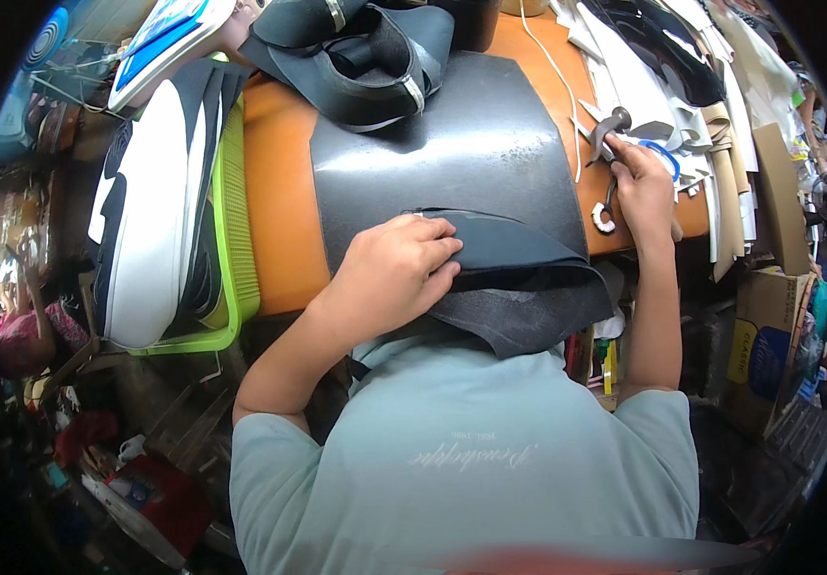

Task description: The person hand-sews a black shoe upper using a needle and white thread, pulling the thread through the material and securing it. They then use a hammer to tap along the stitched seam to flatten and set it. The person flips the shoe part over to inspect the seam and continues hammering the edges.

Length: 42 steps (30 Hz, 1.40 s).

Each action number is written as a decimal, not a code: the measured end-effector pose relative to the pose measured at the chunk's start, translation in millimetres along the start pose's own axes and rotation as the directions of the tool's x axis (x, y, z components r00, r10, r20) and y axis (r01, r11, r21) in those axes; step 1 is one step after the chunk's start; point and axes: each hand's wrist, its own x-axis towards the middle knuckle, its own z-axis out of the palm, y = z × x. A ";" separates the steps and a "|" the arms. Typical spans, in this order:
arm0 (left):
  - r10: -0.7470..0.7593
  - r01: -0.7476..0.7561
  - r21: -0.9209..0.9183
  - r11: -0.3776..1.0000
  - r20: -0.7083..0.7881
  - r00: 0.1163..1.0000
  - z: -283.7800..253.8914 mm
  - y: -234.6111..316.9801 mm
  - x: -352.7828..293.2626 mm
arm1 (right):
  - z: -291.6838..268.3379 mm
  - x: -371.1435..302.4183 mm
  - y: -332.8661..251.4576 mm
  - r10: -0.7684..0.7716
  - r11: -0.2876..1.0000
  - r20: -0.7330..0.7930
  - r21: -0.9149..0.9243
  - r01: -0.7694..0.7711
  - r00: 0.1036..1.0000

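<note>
My left hand (pixel 399 268) has its fingers curled over a black leather-like piece (pixel 509 241), which lies folded at the near edge of the table with its rough underside (pixel 538 311) hanging toward my lap. My right hand (pixel 641 182) reaches to the right side of the table, thumb and forefinger drawn together among tools. At those fingertips lie a grey hammer head (pixel 610 125) and scissors with a blue ring handle (pixel 661 158) and a white-wrapped ring handle (pixel 603 220). Which tool the fingers grip is partly hidden by the hand.
A dark board (pixel 442 144) covers the middle of the orange tabletop (pixel 279 192). Banded bundles of black pieces (pixel 365 67) lie at its far end. On the left stands a green basket (pixel 236 240) with white and black pieces. Sheets of material (pixel 634 81) crowd the far right, above a cardboard box (pixel 768 326).
</note>
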 end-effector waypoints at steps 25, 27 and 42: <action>-0.206 0.089 -0.270 0.959 -0.444 0.872 25.9 -21.7 77.4 | 15.3 -29.1 -118.4 -0.079 0.571 0.554 0.707 -0.417 0.829; -0.373 0.192 -0.496 0.847 -0.297 0.879 32.2 -34.0 70.6 | 11.3 -28.6 -108.1 -0.133 0.210 0.614 0.785 -0.583 0.778; -0.394 0.273 -0.961 -0.033 0.264 0.880 30.2 -41.9 23.7 | -33.9 -4.0 -128.3 -0.260 0.847 0.360 0.530 0.032 0.896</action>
